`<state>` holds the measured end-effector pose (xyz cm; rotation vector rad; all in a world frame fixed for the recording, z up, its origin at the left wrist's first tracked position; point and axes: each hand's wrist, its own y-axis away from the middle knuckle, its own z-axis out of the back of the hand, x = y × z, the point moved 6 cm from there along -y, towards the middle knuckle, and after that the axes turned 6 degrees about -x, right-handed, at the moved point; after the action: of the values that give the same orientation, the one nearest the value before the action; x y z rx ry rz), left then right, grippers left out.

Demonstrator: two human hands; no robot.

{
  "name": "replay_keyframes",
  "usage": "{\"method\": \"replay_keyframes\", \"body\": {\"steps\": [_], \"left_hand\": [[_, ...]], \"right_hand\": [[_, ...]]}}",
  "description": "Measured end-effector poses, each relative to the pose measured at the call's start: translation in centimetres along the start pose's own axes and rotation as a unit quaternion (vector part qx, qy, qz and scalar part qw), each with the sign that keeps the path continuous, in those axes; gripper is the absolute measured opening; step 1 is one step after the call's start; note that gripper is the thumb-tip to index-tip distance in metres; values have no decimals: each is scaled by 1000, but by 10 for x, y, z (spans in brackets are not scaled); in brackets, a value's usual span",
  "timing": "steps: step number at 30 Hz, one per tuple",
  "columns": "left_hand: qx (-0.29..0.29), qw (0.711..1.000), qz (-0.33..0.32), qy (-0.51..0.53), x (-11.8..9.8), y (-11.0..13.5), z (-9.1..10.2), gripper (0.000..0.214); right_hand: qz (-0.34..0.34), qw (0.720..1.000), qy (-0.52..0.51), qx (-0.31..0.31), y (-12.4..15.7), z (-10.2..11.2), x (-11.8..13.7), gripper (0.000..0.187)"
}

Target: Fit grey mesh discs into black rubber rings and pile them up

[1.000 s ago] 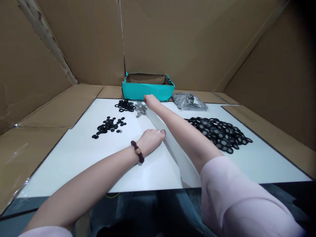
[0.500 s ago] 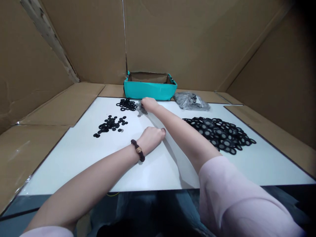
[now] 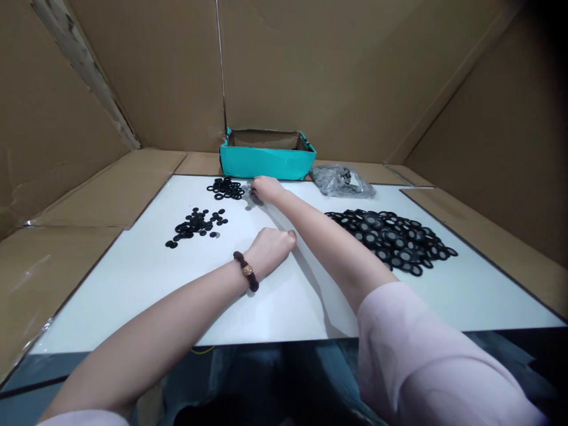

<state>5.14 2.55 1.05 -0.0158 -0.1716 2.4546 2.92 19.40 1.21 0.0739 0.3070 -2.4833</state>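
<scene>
Your right hand (image 3: 266,188) reaches far across the white board (image 3: 133,284), its fingers curled down onto a small heap of grey discs (image 3: 254,197) that lies near the board's far edge, just in front of the teal box (image 3: 266,161); whether a disc is pinched between the fingertips cannot be made out, since the hand covers most of the heap. Your left hand (image 3: 270,248) rests mid-board as a loose fist, thumb tucked against the curled fingers, and what it encloses, if anything, is hidden. A dark beaded bracelet (image 3: 246,271) circles that wrist. Just left of the grey discs sits a cluster of black rings (image 3: 225,189), and nearer to you, well to the left of the fist, a scatter of small black pieces (image 3: 195,225). On the right side of the board spreads a large pile of black rings with pale centres (image 3: 390,239), clear of your right forearm. Beyond it, at the board's far edge and beside the teal box, lies a crumpled clear plastic bag (image 3: 339,180) of grey parts. Brown cardboard sheets (image 3: 110,189) cover the surface around the board and stand as walls behind.
</scene>
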Motion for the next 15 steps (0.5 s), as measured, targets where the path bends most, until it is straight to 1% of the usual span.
{"method": "replay_keyframes", "body": {"steps": [7, 12, 15], "left_hand": [[-4, 1000, -2, -2, 0, 0, 0, 24], [-3, 1000, 0, -2, 1, 0, 1, 23], [6, 1000, 6, -9, 1, 1, 3, 23]], "right_hand": [[-41, 999, 0, -35, 1, 5, -3, 30], [-81, 996, -20, -45, 1, 6, -9, 29], [-110, 991, -46, -57, 3, 13, -18, 27]]}}
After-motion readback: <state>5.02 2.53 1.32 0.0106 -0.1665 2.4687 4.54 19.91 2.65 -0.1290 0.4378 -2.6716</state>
